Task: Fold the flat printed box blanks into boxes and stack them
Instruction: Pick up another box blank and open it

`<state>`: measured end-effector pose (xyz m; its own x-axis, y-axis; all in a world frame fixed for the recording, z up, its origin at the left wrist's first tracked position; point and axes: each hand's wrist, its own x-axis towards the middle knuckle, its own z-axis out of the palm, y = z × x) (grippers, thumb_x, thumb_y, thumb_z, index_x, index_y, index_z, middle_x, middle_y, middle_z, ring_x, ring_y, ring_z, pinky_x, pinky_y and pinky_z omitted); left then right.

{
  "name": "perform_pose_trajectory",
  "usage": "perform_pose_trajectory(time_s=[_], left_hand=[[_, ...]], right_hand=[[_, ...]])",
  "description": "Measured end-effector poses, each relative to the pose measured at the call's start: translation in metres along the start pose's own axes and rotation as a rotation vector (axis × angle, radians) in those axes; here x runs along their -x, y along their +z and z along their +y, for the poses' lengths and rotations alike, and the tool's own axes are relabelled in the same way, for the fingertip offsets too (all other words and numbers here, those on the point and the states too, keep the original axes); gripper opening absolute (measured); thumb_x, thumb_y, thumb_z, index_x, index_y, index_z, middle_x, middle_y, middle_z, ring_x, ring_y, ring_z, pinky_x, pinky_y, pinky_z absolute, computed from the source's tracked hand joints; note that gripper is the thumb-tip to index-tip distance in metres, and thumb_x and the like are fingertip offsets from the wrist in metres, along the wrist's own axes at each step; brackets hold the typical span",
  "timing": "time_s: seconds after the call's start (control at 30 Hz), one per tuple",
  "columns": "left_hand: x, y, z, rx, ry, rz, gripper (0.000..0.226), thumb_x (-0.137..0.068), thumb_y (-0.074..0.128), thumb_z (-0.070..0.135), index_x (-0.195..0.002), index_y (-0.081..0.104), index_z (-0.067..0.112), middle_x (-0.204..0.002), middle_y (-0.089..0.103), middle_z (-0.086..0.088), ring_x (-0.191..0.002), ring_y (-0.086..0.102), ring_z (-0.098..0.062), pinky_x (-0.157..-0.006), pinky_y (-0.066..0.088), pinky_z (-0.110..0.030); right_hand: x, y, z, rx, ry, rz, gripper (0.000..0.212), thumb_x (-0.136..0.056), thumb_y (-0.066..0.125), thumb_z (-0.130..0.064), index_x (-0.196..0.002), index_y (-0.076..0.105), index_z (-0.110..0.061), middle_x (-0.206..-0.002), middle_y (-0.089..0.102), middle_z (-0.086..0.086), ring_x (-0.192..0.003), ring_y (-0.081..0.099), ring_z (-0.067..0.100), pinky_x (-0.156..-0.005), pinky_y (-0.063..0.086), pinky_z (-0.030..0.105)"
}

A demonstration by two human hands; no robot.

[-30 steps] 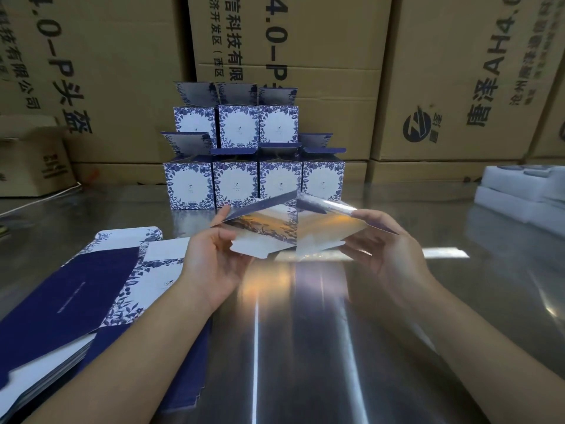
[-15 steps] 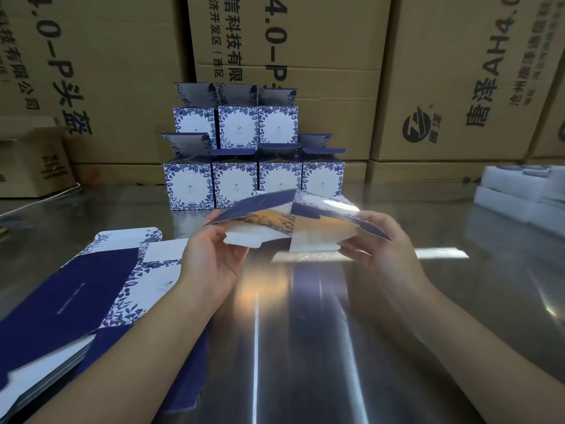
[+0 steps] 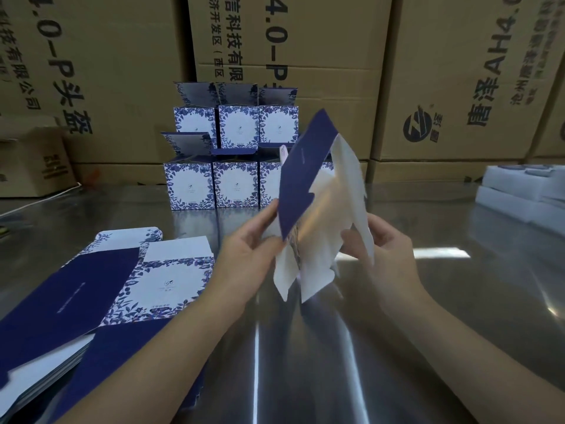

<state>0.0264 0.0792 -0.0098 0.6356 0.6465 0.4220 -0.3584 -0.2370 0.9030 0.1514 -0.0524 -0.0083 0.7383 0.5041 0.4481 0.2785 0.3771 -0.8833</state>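
Navy blank (image 3: 308, 179) half-opened; I pinched it in fingers of left hand (image 3: 247, 258) and right hand (image 3: 388, 249); two-tier box stack (image 3: 235, 166) done; flat pile (image 3: 91, 295) awaited folding.

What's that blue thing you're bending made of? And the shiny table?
The box blank looks like thin printed card: navy outside, glossy pale inside, bending at creases. The table looks like polished metal, probably stainless steel: it mirrors the lights.
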Motion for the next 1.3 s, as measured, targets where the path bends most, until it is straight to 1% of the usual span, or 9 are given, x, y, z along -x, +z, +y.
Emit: perform_pose_trajectory(time_s=[0.07, 0.17, 0.27, 0.4, 0.57, 0.8, 0.93, 1.17, 1.3], left_hand=[[0.005, 0.005, 0.001, -0.062, 0.034, -0.065, 0.058, -0.09, 0.048, -0.01, -0.122, 0.055, 0.036, -0.112, 0.062, 0.03, -0.11, 0.057, 0.005, -0.099, 0.044, -0.021], [0.009, 0.01, 0.001, -0.138, 0.056, -0.158, 0.057, -0.091, 0.046, -0.012, -0.127, 0.05, 0.032, -0.093, 0.066, 0.033, -0.094, 0.059, 0.011, -0.089, 0.044, -0.008], [0.013, 0.013, 0.0, -0.194, 0.067, -0.213, 0.054, -0.092, 0.049, -0.007, -0.127, 0.049, 0.035, -0.107, 0.065, 0.03, -0.107, 0.056, 0.012, -0.086, 0.041, -0.004], [0.018, 0.017, -0.002, -0.254, 0.118, -0.281, 0.051, -0.094, 0.053, 0.002, -0.138, 0.046, 0.025, -0.134, 0.056, 0.01, -0.127, 0.046, 0.0, -0.109, 0.038, -0.031], [0.016, 0.015, -0.002, -0.267, 0.116, -0.283, 0.05, -0.094, 0.054, 0.005, -0.139, 0.045, 0.026, -0.133, 0.057, 0.01, -0.128, 0.046, -0.001, -0.108, 0.039, -0.033], [0.013, 0.008, 0.002, -0.335, 0.109, -0.2, 0.053, -0.094, 0.051, 0.005, -0.132, 0.048, 0.042, -0.114, 0.06, 0.035, -0.1, 0.059, 0.003, -0.088, 0.045, -0.015], [0.012, 0.008, 0.0, -0.301, 0.072, -0.213, 0.047, -0.094, 0.051, 0.005, -0.135, 0.05, 0.028, -0.121, 0.063, 0.022, -0.115, 0.053, 0.007, -0.101, 0.042, -0.02], [0.018, 0.015, -0.001, -0.271, 0.072, -0.295, 0.046, -0.095, 0.054, 0.009, -0.138, 0.048, 0.025, -0.122, 0.065, 0.009, -0.118, 0.057, -0.006, -0.103, 0.045, -0.035], [0.018, 0.014, 0.0, -0.291, 0.086, -0.305, 0.052, -0.092, 0.056, 0.007, -0.138, 0.046, 0.028, -0.125, 0.062, 0.01, -0.117, 0.054, 0.001, -0.09, 0.047, -0.019]], right_hand=[[0.003, 0.002, 0.001, 0.001, 0.013, -0.037, 0.028, -0.087, 0.062, 0.002, -0.115, 0.067, -0.002, -0.093, 0.073, 0.007, -0.075, 0.067, 0.015, -0.061, 0.051, 0.02], [0.008, 0.007, 0.005, -0.008, 0.007, -0.067, 0.02, -0.086, 0.065, -0.001, -0.105, 0.07, -0.003, -0.076, 0.069, -0.004, -0.061, 0.06, 0.006, -0.055, 0.046, 0.016], [0.011, 0.012, 0.009, -0.031, -0.029, -0.103, 0.02, -0.082, 0.073, -0.008, -0.102, 0.071, -0.007, -0.095, 0.067, 0.009, -0.073, 0.061, 0.016, -0.064, 0.049, 0.028], [0.015, 0.015, 0.01, 0.015, -0.095, -0.109, 0.029, -0.083, 0.071, -0.003, -0.11, 0.071, -0.011, -0.111, 0.068, 0.01, -0.095, 0.067, 0.028, -0.074, 0.056, 0.041], [0.014, 0.014, 0.011, -0.003, -0.083, -0.133, 0.027, -0.083, 0.071, -0.003, -0.11, 0.071, -0.01, -0.111, 0.067, 0.013, -0.098, 0.065, 0.037, -0.076, 0.054, 0.054], [0.008, 0.007, 0.011, 0.008, -0.025, -0.069, 0.027, -0.08, 0.07, -0.015, -0.107, 0.073, -0.021, -0.099, 0.068, -0.002, -0.075, 0.063, 0.019, -0.061, 0.049, 0.028], [0.008, 0.008, 0.009, 0.109, -0.089, -0.068, 0.038, -0.083, 0.068, -0.007, -0.115, 0.07, -0.026, -0.112, 0.068, -0.011, -0.087, 0.067, 0.007, -0.066, 0.051, 0.017], [0.012, 0.013, 0.008, 0.168, -0.118, -0.128, 0.038, -0.084, 0.067, -0.001, -0.116, 0.069, -0.021, -0.114, 0.062, -0.009, -0.084, 0.063, 0.005, -0.075, 0.056, 0.03], [0.011, 0.012, 0.01, 0.204, -0.134, -0.164, 0.035, -0.086, 0.066, -0.004, -0.117, 0.068, -0.019, -0.114, 0.062, -0.009, -0.086, 0.063, 0.005, -0.075, 0.054, 0.028]])
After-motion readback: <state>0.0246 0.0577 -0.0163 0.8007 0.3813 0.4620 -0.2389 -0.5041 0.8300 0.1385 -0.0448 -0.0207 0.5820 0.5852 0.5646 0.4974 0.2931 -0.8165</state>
